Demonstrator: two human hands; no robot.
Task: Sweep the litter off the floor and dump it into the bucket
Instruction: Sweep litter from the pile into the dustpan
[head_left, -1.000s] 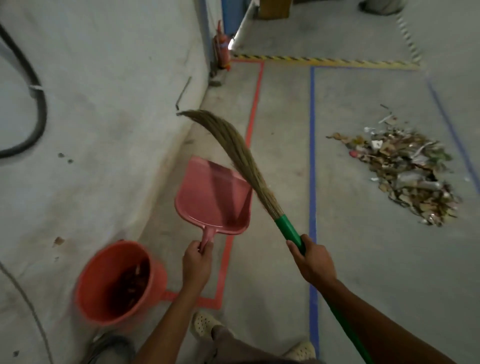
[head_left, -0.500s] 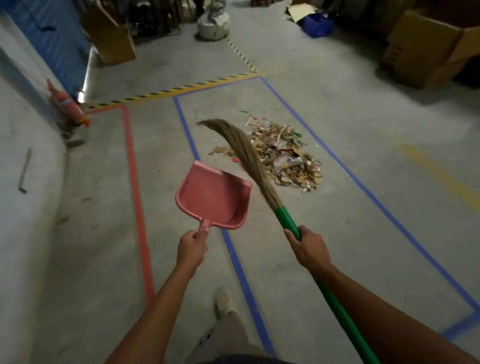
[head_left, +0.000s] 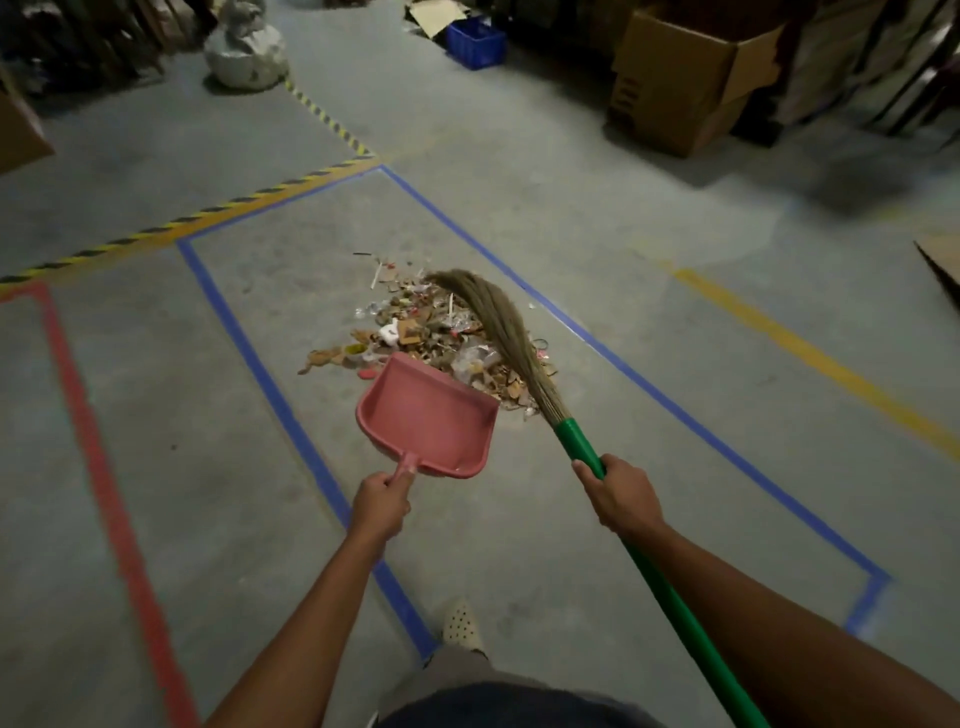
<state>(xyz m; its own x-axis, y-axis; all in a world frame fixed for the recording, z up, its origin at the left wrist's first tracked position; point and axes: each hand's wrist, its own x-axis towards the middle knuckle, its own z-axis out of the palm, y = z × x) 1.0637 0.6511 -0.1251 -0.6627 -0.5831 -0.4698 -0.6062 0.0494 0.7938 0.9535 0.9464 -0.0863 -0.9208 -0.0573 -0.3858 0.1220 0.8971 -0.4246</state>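
Note:
A heap of litter (head_left: 415, 332), mostly brown scraps and bits of paper, lies on the concrete floor inside a blue-taped rectangle. My left hand (head_left: 381, 503) grips the handle of a pink dustpan (head_left: 428, 418), which is empty and held at the heap's near edge. My right hand (head_left: 621, 493) grips the green handle of a straw broom (head_left: 498, 322), whose bristles lie over the right side of the heap. The bucket is out of view.
Blue (head_left: 280, 395), red (head_left: 98, 457) and yellow (head_left: 800, 348) tape lines cross the floor, with a black-and-yellow hazard strip (head_left: 197, 218) behind. Cardboard boxes (head_left: 685, 78), a blue crate (head_left: 475, 41) and a white sack (head_left: 244, 52) stand at the back. My shoe (head_left: 462, 623) is on the blue line.
The view has swung right from the wall and the orange bucket to the litter heap. Dustpan and broom have come forward to the heap, the bristles now over it.

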